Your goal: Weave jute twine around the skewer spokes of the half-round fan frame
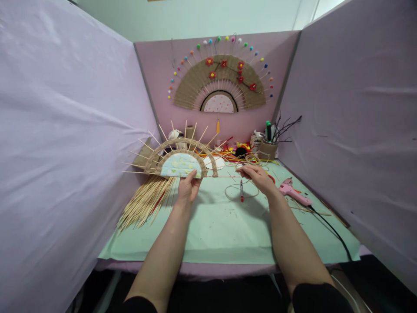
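Note:
My left hand (190, 184) grips a half-round fan frame (177, 165) by its lower edge, thumb on the front. The frame has a pale blue-green patterned centre, a woven twine rim, and thin wooden sticks fanning outward. A second twine band (182, 141) arches across the sticks, with a gap inside it. From the frame's lower right, a thin reddish line runs toward my right hand (252, 172). That hand's fingers are pinched together; what they hold is too small to tell. Below them, a loop of twine (228, 198) and a red-ended pen (241, 191) lie on the table.
Loose sticks (143, 204) are heaped at left. A pink glue gun (295, 192) with a black cord lies at right. Behind stands a pot (267, 150) with twigs and markers. A decorated fan (224, 82) hangs on the back panel; cloth walls flank the table (215, 239).

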Motion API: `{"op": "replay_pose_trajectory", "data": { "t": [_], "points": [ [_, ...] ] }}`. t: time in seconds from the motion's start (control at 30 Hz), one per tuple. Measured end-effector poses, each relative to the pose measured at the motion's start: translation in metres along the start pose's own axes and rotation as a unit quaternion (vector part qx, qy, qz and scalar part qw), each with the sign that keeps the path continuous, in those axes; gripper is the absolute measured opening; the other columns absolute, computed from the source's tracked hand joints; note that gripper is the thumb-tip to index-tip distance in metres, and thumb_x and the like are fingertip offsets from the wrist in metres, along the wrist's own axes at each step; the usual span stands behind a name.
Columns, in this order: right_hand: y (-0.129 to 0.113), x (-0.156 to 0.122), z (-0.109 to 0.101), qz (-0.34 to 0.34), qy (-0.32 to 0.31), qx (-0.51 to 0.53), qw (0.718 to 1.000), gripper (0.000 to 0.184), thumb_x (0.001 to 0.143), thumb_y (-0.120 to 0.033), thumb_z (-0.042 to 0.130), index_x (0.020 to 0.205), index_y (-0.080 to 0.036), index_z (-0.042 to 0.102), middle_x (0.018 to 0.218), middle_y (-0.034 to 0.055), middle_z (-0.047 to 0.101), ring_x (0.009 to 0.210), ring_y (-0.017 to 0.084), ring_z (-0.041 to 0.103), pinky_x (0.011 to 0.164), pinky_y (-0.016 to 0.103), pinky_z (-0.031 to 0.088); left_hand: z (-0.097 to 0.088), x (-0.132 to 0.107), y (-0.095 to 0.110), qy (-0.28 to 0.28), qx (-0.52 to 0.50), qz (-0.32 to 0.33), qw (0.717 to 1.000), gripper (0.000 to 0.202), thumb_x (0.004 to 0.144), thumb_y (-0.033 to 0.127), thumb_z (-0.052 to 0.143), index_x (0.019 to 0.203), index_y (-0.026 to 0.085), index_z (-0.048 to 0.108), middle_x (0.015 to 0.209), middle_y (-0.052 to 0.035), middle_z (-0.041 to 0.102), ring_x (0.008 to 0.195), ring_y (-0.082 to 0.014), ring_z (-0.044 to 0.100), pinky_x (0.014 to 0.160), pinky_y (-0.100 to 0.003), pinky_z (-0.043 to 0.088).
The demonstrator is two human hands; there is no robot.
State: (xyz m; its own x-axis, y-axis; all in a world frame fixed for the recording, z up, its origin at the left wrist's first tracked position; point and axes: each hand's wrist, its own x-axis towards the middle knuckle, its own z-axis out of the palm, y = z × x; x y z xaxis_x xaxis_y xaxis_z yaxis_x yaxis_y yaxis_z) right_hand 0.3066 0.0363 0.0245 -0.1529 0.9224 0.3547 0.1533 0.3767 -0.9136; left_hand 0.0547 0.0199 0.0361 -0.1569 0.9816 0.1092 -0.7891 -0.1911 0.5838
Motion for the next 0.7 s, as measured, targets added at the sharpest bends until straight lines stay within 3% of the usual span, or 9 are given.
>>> {"op": "replay_pose_trajectory", "data": {
  "t": [0.17,0.3,0.43,0.5,0.6,0.7],
  "points": [
    [0.003,0.005,0.006,0.068,-0.024,0.146,0.987,0.042,0.084,-0.047,0.042,0.086,-0.016,0.071,0.077,0.0074,0.062,0.068,0.014,0.052,0.063,0.028,0.041,0.001,0.0,0.001,0.004,-0.026,-0.001,1.0,0.046,0.073,0.001,0.06,0.114,0.024,0.057,0.113,-0.0024,0.066,0.106,-0.0176,0.06,0.089,-0.03,0.051],
    [0.0,0.008,0.031,0.085,-0.027,0.203,0.975,0.048,0.082,-0.047,0.034,0.088,-0.015,0.069,0.072,0.0086,0.06,0.068,0.017,0.052,0.06,0.028,0.041,0.002,-0.001,0.005,0.007,-0.056,-0.004,0.998,0.043,0.076,0.0,0.056,0.113,0.022,0.057,0.114,-0.0029,0.066,0.104,-0.0156,0.061,0.088,-0.029,0.051],
    [0.006,0.002,0.066,0.089,-0.023,0.183,0.979,0.039,0.077,-0.045,0.047,0.092,-0.015,0.067,0.067,0.0036,0.055,0.059,0.013,0.046,0.054,0.025,0.035,0.003,-0.001,0.007,0.026,-0.061,-0.005,0.998,0.035,0.079,0.001,0.054,0.108,0.019,0.06,0.108,-0.0032,0.068,0.099,-0.0142,0.063,0.086,-0.027,0.052],
    [0.006,-0.005,0.08,0.076,-0.065,0.145,0.984,0.037,0.077,-0.044,0.052,0.095,-0.016,0.067,0.067,0.002,0.054,0.059,0.011,0.045,0.054,0.024,0.034,0.004,-0.001,0.007,0.039,-0.049,0.001,0.998,0.032,0.078,0.002,0.056,0.106,0.019,0.061,0.107,-0.0031,0.068,0.1,-0.0147,0.063,0.086,-0.026,0.052],
    [0.001,-0.014,0.088,0.04,-0.111,0.056,0.991,0.038,0.081,-0.046,0.052,0.1,-0.016,0.067,0.067,0.0013,0.054,0.062,0.012,0.046,0.058,0.024,0.036,0.005,-0.003,0.005,0.029,-0.03,0.011,0.999,0.034,0.076,0.003,0.059,0.106,0.019,0.061,0.107,-0.0043,0.068,0.104,-0.0164,0.062,0.087,-0.026,0.051],
    [-0.005,-0.018,0.088,0.0,-0.081,-0.026,0.996,0.036,0.083,-0.044,0.049,0.099,-0.017,0.067,0.066,0.0013,0.055,0.064,0.013,0.048,0.061,0.026,0.039,0.008,-0.005,0.002,-0.004,-0.011,0.029,1.0,0.038,0.073,0.003,0.063,0.107,0.019,0.061,0.108,-0.0051,0.068,0.106,-0.0185,0.061,0.088,-0.026,0.05]
  ]
}}
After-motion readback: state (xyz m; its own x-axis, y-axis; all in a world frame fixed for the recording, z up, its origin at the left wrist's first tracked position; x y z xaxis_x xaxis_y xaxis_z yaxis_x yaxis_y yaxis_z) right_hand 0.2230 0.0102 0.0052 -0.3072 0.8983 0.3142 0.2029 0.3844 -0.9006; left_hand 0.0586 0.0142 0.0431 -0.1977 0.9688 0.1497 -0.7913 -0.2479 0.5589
